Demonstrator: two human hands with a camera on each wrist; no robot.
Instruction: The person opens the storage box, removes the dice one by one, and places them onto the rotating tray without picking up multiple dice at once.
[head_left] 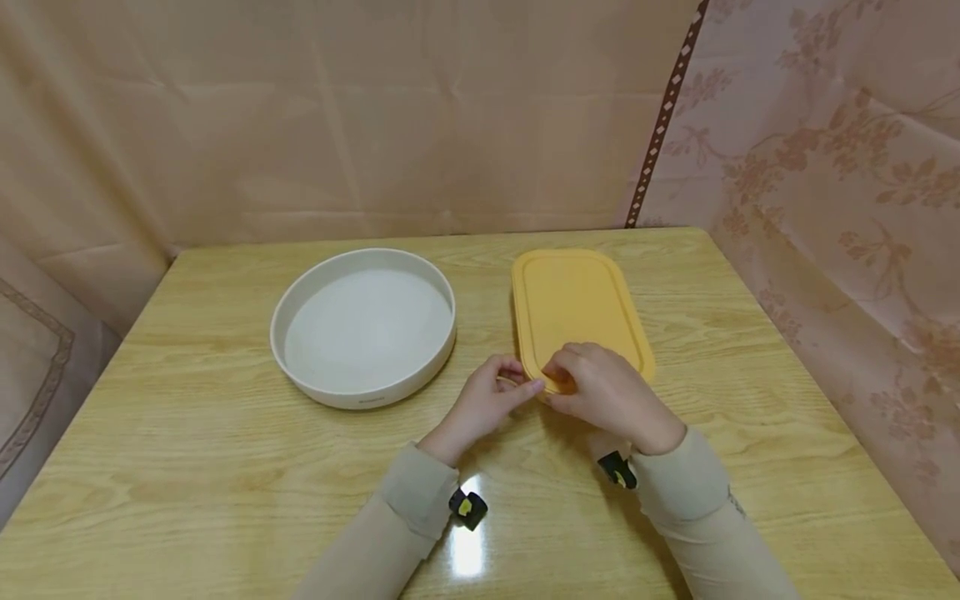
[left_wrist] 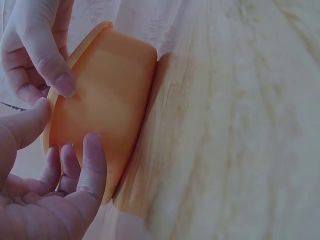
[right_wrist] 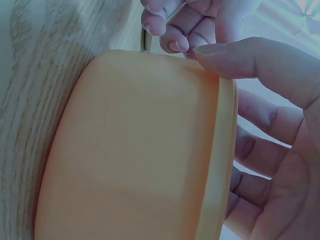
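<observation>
Head view: the lidded yellow box [head_left: 573, 292] is resting on the counter [head_left: 225, 500], the right hand [head_left: 606, 390] pinching its near-left rim and the left hand [head_left: 482, 404] gripping that same corner, probably because the protruding lip is offering purchase.

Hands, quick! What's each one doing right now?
Left hand: holding the yellow container at its corner.
Right hand: pinching the yellow lid by its rim.

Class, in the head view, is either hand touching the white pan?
No, left hand and right hand are at the yellow box, with bare table between them and the pan.
</observation>
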